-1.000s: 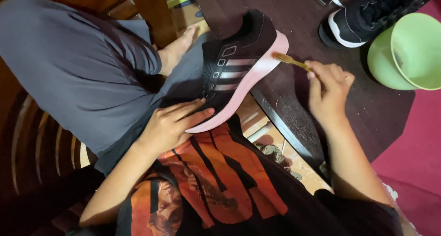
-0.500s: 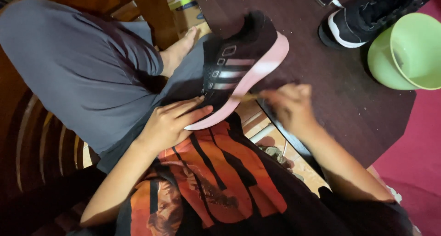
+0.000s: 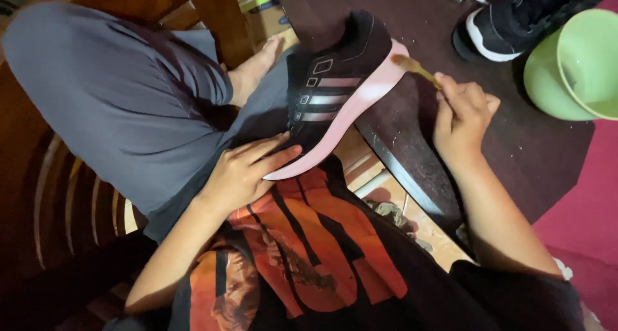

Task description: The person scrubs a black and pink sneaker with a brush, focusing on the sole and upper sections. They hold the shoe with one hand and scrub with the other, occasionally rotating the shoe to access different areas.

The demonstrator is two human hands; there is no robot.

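Head view: my left hand [image 3: 248,170] lies flat, fingers spread, pinning shoe [image 3: 335,96] on lap, its toe on table [image 3: 515,157] edge. My right hand [image 3: 460,112] pinches small brush [image 3: 415,67], bristles touching pink sole near toe. Sole-edge work under way; amount left unclear. Second shoe [image 3: 515,15] and green bowl [image 3: 573,73] wait nearby.
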